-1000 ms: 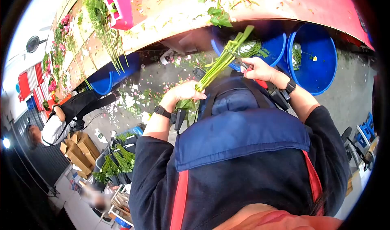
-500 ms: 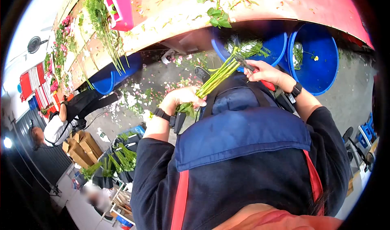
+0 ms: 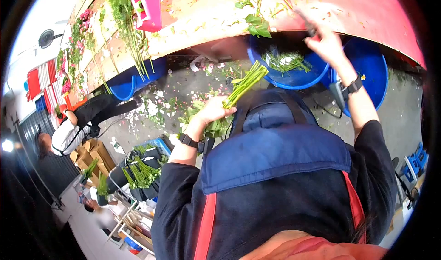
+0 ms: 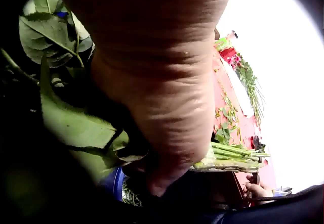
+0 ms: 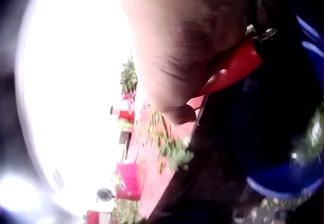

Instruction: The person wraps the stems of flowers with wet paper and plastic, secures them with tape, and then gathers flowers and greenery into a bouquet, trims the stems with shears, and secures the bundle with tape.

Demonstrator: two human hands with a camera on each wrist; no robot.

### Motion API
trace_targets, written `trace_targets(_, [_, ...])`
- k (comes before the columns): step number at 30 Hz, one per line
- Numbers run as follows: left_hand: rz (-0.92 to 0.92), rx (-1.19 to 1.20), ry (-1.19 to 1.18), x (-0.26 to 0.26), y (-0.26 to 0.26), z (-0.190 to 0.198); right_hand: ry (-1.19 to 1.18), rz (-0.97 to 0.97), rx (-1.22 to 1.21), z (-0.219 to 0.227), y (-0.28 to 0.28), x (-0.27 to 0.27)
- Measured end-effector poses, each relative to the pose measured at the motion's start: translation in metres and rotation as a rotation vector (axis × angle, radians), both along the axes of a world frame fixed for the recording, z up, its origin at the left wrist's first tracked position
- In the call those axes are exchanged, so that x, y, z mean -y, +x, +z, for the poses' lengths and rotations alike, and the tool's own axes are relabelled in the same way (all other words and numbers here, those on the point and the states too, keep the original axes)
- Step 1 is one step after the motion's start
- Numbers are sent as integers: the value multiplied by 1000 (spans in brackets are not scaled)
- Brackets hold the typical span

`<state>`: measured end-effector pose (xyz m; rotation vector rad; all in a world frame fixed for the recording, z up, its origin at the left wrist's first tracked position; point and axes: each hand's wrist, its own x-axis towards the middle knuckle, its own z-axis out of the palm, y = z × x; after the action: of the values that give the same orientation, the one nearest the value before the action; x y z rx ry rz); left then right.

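A bunch of cut green stems (image 3: pixel 247 84) is in my left hand (image 3: pixel 215 110), which grips it around the middle. The trimmed ends point up and to the right, while broad leaves (image 3: pixel 217 127) hang below the hand. In the left wrist view the stems (image 4: pixel 230 158) stick out past my fingers, and large leaves (image 4: pixel 83 125) fill the left side. My right hand (image 3: pixel 327 45) holds pruning shears (image 3: pixel 308 26) over the table's front edge. Their red handle (image 5: pixel 235 68) shows under the palm in the right wrist view; the blades are blurred.
The pink-red table (image 3: pixel 202 21) bears leaf scraps, loose stems and a pink holder (image 3: pixel 150 11). Below its edge stand blue buckets (image 3: pixel 294 83), one with clippings. Petals litter the floor (image 3: pixel 161 106). Another person (image 3: pixel 69 133) stands at the left, near cardboard boxes (image 3: pixel 94 154).
My right hand has moved up and away from the stem ends with the shears, out to the table edge. The stems look shorter than a second ago. My left hand keeps its grip.
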<state>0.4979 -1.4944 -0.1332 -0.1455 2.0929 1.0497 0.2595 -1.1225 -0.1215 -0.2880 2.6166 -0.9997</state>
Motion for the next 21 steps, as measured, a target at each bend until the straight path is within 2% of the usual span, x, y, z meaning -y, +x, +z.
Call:
trace_targets(2, [-88,-7,-265,-10,-11,23,342,95,-583,-17,-50,-30])
trace_targets(4, [-180,-89,-499,-15,-19,32,559,-15,-457,-19,-89,-47])
trace_targets(5, [-227,-111,-575,-17,-23,40,543,-4,-502,-28,-104,-60])
trace_targets(8, [-231,-329,-592,-16,-26,44,511,118,-728,-46,-123,-70])
trace_targets(10, [-257,-415,-679,-22,-36,42,401,243,-788,-28,-103,-30])
trace_targets(11, [-316,-489,-702,-24,-43,43,195,296,-202,57,-64,31])
trace_targets(12, [-328,-450,-709,-31,-55,52,165,470,-362,43,-42,39])
trace_targets(13, [-298,-531,-664,-35,-62,51,-297,646,-391,55,-16,66])
trace_targets(14, [-356,-556,-746,-38,-71,28,-207,738,-387,62,12,73])
trace_targets(15, [-454,-407,-729,-50,-91,54,-132,760,-358,66,37,83])
trace_targets(16, [-498,-382,-757,-60,-108,60,-53,779,-332,63,58,90])
trace_targets(17, [-573,-462,-751,-69,-124,73,38,684,-187,38,70,88])
trace_targets(18, [-539,-615,-727,-76,-137,86,127,587,-43,15,72,80])
trace_targets(20, [-473,-925,-690,-87,-160,113,-22,376,-212,5,67,66])
trace_targets(21, [-488,-1195,-807,-94,-165,129,-76,274,-161,7,60,62])
